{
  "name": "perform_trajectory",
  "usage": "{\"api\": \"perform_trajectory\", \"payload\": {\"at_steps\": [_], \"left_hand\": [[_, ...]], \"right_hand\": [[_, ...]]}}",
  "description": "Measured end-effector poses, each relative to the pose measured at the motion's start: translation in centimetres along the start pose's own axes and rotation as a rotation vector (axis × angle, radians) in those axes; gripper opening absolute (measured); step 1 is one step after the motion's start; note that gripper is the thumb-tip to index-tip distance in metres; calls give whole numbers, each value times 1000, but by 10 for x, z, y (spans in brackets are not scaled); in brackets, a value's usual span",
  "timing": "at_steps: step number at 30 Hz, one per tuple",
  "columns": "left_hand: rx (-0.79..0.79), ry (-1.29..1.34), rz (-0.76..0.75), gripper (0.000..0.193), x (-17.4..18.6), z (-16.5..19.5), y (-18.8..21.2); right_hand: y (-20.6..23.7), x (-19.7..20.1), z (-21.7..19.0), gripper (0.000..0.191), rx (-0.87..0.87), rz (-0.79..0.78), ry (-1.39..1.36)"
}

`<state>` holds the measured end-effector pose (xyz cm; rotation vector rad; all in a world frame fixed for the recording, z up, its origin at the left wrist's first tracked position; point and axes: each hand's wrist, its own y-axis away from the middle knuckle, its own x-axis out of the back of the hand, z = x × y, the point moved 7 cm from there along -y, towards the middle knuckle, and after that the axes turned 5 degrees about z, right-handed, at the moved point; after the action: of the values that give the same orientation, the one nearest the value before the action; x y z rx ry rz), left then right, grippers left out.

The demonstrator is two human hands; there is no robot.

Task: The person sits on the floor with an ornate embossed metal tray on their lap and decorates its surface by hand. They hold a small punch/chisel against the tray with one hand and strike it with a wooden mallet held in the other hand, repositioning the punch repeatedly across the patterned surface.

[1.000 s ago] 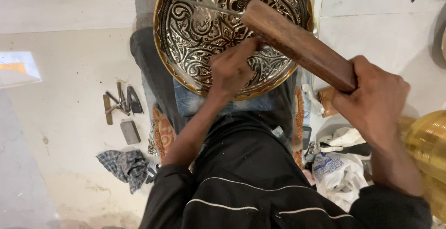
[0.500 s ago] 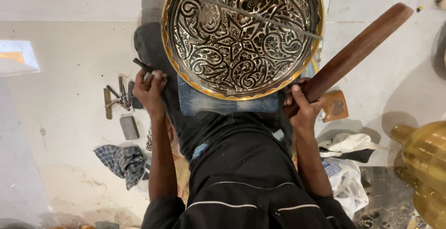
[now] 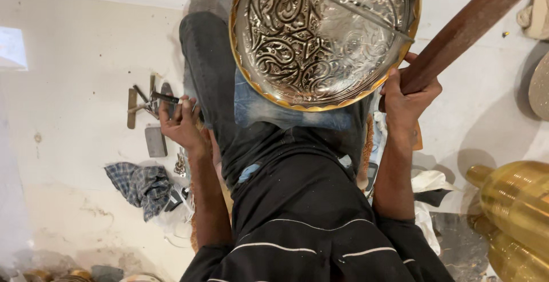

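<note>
Brass-rimmed round embossed metal tray (image 3: 323, 36) rests on our lap. Our left hand (image 3: 182, 123), off the tray since a second ago, now closes its fingers on a small dark metal punch (image 3: 166, 97) beside the floor tools (image 3: 142, 106). Our right hand (image 3: 409, 96) keeps gripping the long brown wooden mallet (image 3: 466, 27).

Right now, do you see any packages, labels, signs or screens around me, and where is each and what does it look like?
None that I can make out.
Bright pale rectangle at the far left edge on the floor: too washed out to tell whether it is a screen or a patch of light.
Clear plastic wrap beside the checked cloth, lower left: crumpled, no label visible.
</note>
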<state>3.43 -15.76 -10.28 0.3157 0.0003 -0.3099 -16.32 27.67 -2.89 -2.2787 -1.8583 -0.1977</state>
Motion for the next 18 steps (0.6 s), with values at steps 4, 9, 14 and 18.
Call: {"api": "perform_trajectory", "payload": {"at_steps": [4,9,14,18], "left_hand": [[-62,86,-35,50,-12,5,2],[-66,158,-183,49,-41,14,18],[62,180,-362,46,-78,21,53],[-30,249,-510,44,-114,32,79]], "right_hand": [[4,-2,0,27,-28,-23,76],[20,-5,10,43,-90,79,33],[51,-15,29,49,-252,107,-92],[72,-28,35,44,-251,72,-170]]}}
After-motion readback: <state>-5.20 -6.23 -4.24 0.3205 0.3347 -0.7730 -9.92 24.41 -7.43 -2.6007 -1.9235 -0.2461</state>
